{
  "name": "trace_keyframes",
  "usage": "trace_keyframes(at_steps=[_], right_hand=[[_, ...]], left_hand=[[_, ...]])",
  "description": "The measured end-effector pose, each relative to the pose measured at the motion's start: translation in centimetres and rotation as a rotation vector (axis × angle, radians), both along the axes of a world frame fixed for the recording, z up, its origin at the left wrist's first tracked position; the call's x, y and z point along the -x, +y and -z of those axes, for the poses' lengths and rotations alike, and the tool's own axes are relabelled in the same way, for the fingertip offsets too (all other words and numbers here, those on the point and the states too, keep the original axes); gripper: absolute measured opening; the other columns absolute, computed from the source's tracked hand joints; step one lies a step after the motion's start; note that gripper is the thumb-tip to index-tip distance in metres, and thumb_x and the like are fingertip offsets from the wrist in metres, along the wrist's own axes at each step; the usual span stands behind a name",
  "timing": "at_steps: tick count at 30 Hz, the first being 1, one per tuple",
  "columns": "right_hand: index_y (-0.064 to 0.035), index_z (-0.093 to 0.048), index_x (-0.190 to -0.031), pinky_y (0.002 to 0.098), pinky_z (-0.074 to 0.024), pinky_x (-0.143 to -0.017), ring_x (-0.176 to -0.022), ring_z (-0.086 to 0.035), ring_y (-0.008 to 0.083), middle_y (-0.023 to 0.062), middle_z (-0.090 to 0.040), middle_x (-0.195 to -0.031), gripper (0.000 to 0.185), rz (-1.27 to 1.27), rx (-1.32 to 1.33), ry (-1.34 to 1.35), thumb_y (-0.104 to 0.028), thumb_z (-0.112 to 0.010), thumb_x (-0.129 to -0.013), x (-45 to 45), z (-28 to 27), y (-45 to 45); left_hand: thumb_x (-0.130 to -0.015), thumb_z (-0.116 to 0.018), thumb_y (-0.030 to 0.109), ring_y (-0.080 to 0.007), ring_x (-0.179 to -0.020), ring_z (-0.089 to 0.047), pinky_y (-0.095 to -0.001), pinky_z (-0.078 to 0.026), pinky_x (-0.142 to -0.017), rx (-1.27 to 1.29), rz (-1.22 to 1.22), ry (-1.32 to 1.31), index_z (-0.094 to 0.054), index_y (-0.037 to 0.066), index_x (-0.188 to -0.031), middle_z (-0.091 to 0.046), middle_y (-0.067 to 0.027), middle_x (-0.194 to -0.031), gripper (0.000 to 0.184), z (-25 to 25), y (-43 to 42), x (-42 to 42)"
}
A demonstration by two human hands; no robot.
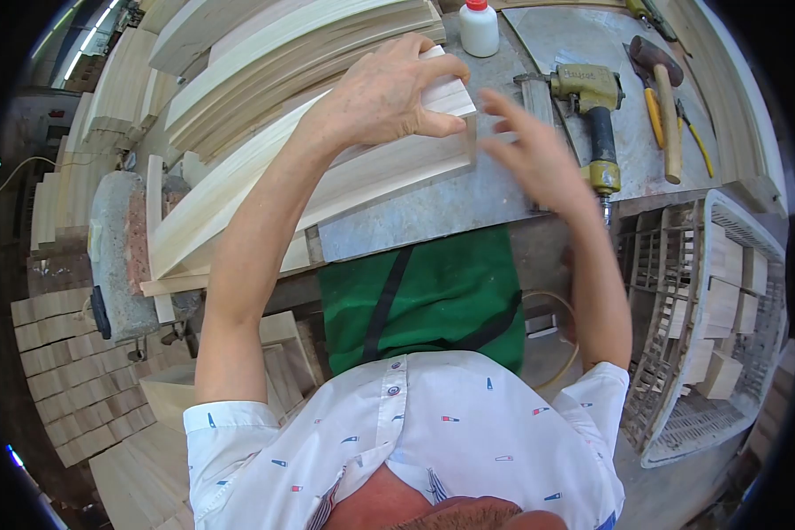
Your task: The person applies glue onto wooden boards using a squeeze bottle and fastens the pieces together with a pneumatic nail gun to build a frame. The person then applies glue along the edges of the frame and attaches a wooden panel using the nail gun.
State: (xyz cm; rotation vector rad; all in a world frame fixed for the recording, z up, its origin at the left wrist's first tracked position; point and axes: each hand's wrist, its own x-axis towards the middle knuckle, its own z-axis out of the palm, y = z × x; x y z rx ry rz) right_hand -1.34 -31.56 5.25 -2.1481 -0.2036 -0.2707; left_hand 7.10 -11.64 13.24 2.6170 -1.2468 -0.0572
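A long box-like frame of pale wooden boards lies slantwise on the metal-topped bench. My left hand is closed over its near right corner, thumb on the front edge and fingers over the top. Just right of that end, my right hand is in the air, blurred by motion, with fingers apart and nothing visible in them. A green and black nail gun lies on the bench to the right of my right hand. The frame's far left end rests by a narrow wooden strip.
Stacked boards lie behind the frame. A white bottle with a red cap, a hammer and yellow-handled pliers are on the bench. A plastic crate of wood blocks stands right; more wood is piled left.
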Motion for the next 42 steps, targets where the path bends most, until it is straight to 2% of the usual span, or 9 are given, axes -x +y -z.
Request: trace_keyframes(at_steps=[3, 5, 8, 11, 12, 15, 18, 28, 42], right_hand=[[0.0048, -0.053, -0.124, 0.0403, -0.0495, -0.081, -0.094, -0.065, 0.0353, 0.0214, -0.067, -0.101, 0.051, 0.253, 0.016, 0.081, -0.029, -0.064, -0.087, -0.6, -0.1, -8.3], [0.0067, -0.058, -0.116, 0.0388, -0.05, -0.077, -0.087, -0.066, 0.0341, 0.024, -0.067, -0.094, 0.056, 0.507, 0.481, 0.135, -0.038, -0.066, -0.083, -0.7, 0.9, -13.7], [0.0093, -0.063, -0.105, 0.0385, -0.0506, -0.072, -0.078, -0.066, 0.0324, 0.0233, -0.068, -0.088, 0.058, 0.478, 0.453, 0.586, -0.043, -0.069, -0.079, -2.2, 4.7, -17.2], [0.01, -0.066, -0.095, 0.0383, -0.0507, -0.069, -0.071, -0.066, 0.0288, 0.0182, -0.067, -0.078, 0.051, 0.415, 0.013, 0.582, -0.037, -0.073, -0.076, -3.8, 7.0, -16.7], [0.0082, -0.065, -0.093, 0.0354, -0.0503, -0.059, -0.062, -0.063, 0.0215, 0.0099, -0.063, -0.071, 0.041, 0.393, -0.193, 0.597, -0.028, -0.074, -0.076, -3.8, 5.8, -15.2], [0.0026, -0.06, -0.088, 0.0305, -0.047, -0.048, -0.053, -0.058, 0.0169, 0.0066, -0.058, -0.065, 0.03, 0.34, -0.467, 0.641, -0.021, -0.074, -0.077, -3.7, 4.3, -13.7], [-0.0012, -0.055, -0.084, 0.0292, -0.0445, -0.043, -0.047, -0.053, 0.0143, 0.0044, -0.055, -0.063, 0.026, 0.313, -0.328, 0.545, -0.02, -0.072, -0.079, -2.8, -0.3, -11.3], [0.0033, -0.062, -0.092, 0.0236, -0.0432, -0.051, -0.055, -0.055, 0.0102, 0.0063, -0.061, -0.07, 0.028, 0.048, 0.119, 0.4, -0.022, -0.07, -0.082, 2.5, -20.0, -3.8], [0.0052, -0.06, -0.092, 0.0222, -0.0438, -0.049, -0.054, -0.056, 0.0088, 0.0046, -0.059, -0.067, 0.031, -0.047, 0.21, 0.504, -0.021, -0.072, -0.079, 2.2, -19.8, -0.9]], left_hand=[[-0.072, -0.069, 0.044, -0.0335, -0.113, -0.05, -0.0435, -0.045, -0.091, 0.024, 0.008, -0.047, -0.059, 0.015, -0.116, -0.051, -0.0154, -0.124, 0.054, 0.4, 0.2, -0.1], [-0.071, -0.07, 0.044, -0.034, -0.113, -0.05, -0.0445, -0.044, -0.092, 0.023, 0.007, -0.015, -0.059, 0.015, -0.116, -0.051, -0.0156, -0.123, 0.054, 0.5, 0.3, -0.3], [-0.071, -0.069, 0.043, -0.0347, -0.113, -0.05, -0.0454, -0.044, -0.092, 0.04, 0.001, 0.022, -0.059, 0.014, -0.116, -0.051, -0.0159, -0.122, 0.055, 0.6, 0.2, -0.3], [-0.072, -0.067, 0.046, -0.0351, -0.109, -0.053, -0.0474, -0.045, -0.089, 0.058, 0.011, -0.002, -0.06, 0.017, -0.118, -0.054, -0.0179, -0.113, 0.055, 0.8, 0.4, -0.3], [-0.073, -0.066, 0.048, -0.0353, -0.107, -0.055, -0.0483, -0.046, -0.087, 0.062, 0.017, -0.021, -0.061, 0.019, -0.119, -0.055, -0.0189, -0.109, 0.055, 0.9, 0.4, -0.3], [-0.07, -0.069, 0.041, -0.0344, -0.111, -0.051, -0.0463, -0.044, -0.091, 0.073, 0.015, 0.025, -0.06, 0.014, -0.115, -0.053, -0.0156, -0.115, 0.053, 0.9, 0.3, -0.5], [-0.07, -0.069, 0.04, -0.0333, -0.11, -0.052, -0.0463, -0.044, -0.089, 0.061, -0.013, -0.044, -0.061, 0.015, -0.115, -0.054, -0.0151, -0.111, 0.052, 1.1, 0.4, -0.2], [-0.073, -0.071, 0.049, -0.0359, -0.113, -0.053, -0.0491, -0.047, -0.089, 0.063, -0.028, -0.045, -0.06, 0.024, -0.124, -0.056, -0.0181, -0.114, 0.057, 1.2, 0.2, -0.2], [-0.074, -0.072, 0.051, -0.0353, -0.111, -0.053, -0.0491, -0.046, -0.089, 0.092, -0.014, -0.006, -0.062, 0.024, -0.12, -0.057, -0.0166, -0.11, 0.054, 0.9, 0.5, -0.1]])
